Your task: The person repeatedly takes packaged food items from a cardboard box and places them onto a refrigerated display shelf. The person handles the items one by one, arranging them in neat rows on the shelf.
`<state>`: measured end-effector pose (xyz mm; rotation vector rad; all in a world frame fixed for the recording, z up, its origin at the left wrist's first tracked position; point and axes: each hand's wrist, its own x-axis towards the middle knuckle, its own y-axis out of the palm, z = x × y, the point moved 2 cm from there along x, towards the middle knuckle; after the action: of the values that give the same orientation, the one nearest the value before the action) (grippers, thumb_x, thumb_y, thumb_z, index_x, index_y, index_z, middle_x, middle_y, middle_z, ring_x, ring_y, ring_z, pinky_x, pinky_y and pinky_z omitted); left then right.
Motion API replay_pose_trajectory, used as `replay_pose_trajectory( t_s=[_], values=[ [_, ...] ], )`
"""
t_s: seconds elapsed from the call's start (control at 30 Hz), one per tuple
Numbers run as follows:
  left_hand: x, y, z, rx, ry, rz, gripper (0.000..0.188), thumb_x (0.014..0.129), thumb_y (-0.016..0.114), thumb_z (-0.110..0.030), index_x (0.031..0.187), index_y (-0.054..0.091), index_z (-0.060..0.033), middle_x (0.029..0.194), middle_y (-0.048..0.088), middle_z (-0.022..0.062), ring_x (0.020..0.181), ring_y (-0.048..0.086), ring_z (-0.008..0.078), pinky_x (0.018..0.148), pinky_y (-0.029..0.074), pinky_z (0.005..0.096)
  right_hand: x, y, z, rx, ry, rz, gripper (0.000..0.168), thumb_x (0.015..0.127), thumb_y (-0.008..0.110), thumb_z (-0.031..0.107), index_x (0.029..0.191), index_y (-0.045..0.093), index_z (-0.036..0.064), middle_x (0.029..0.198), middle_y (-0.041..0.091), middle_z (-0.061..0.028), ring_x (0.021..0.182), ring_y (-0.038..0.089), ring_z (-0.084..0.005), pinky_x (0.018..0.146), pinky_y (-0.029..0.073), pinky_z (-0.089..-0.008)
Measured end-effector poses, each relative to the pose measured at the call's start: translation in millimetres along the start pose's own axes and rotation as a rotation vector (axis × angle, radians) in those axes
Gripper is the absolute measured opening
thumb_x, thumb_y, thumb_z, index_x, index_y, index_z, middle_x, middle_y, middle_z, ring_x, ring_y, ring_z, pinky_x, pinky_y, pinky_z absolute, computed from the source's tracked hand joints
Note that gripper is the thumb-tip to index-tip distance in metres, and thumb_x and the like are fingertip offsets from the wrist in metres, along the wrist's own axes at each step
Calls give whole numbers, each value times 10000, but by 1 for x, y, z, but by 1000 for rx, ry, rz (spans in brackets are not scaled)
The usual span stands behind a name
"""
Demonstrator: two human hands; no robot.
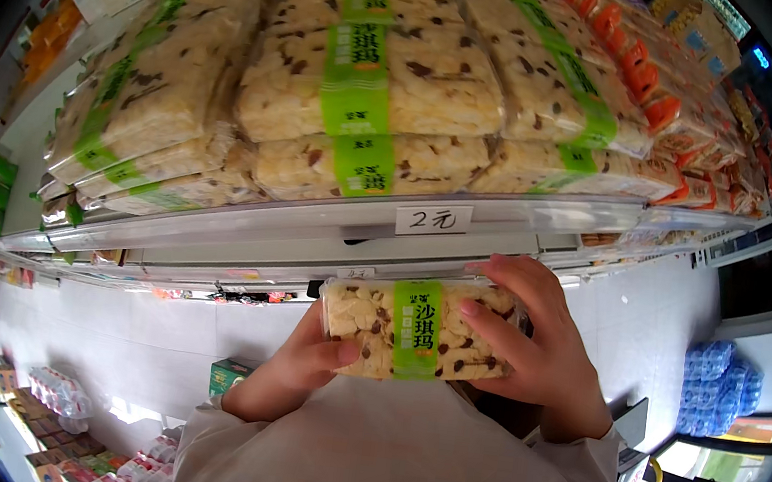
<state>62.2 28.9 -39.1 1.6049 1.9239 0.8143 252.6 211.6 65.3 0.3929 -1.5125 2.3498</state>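
A clear-wrapped block of sachima (pixel 375 333), a puffed sweet with raisins and a green label band, is held level in front of my chest. My left hand (pixel 309 350) grips its left end, thumb on the front face. Around the right end is my right hand (pixel 532 336), with its index finger lying on the wrapper. Just beyond the block runs a store shelf (pixel 275 214), where matching sachima packs (pixel 440 83) lie stacked in rows. Their green bands face up and outward.
On the shelf's front edge is a handwritten price card (pixel 433 219). Orange-and-clear snack packs (pixel 703 152) fill its right side. Blue-wrapped bottle packs (pixel 719 390) stand on the floor at right. Behind me to the left are a green carton (pixel 228 376) and wrapped bottles (pixel 61 393).
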Motion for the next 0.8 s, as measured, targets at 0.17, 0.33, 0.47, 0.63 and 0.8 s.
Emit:
replay_pose_trajectory(
  t_s=[0.17,0.33,0.47,0.63,0.8],
  values=[
    [-12,19,-33,-191,57,140,1058,778,857,-382,1587,283,-16,1574,453,190,1462,470,343,1180,423,485,40,-23,26,-69,-269,-165,553,640,919,187,1172,767,166,1213,621,-140,1040,668,-330,926,549,-543],
    [-18,2,-49,6,342,410,821,886,758,-463,1499,440,-20,1421,560,302,1071,713,430,852,574,478,79,-64,34,-175,-248,-535,539,652,895,175,1169,766,93,1198,661,-170,1039,674,-329,916,559,-491],
    [-15,-11,-56,55,431,354,701,922,734,-425,1438,499,-12,1384,563,288,1079,707,410,848,585,452,131,-112,-9,-163,-235,-368,694,729,860,188,1373,649,38,1331,629,-166,1199,640,-286,1033,515,-392],
    [-16,-21,-63,376,657,162,608,925,740,-333,1394,536,-5,1370,561,278,1150,665,386,862,583,444,188,-95,-59,85,10,-192,612,843,854,255,1391,642,83,1327,659,-117,1221,638,-230,1052,505,-367],
    [-20,-25,-70,802,951,-94,480,903,690,-204,1296,576,48,1321,586,288,1157,635,367,907,563,433,223,-87,-78,-206,-51,-74,605,906,829,311,1448,621,140,1393,643,-93,1317,596,-254,1129,461,-417]
  ],
)
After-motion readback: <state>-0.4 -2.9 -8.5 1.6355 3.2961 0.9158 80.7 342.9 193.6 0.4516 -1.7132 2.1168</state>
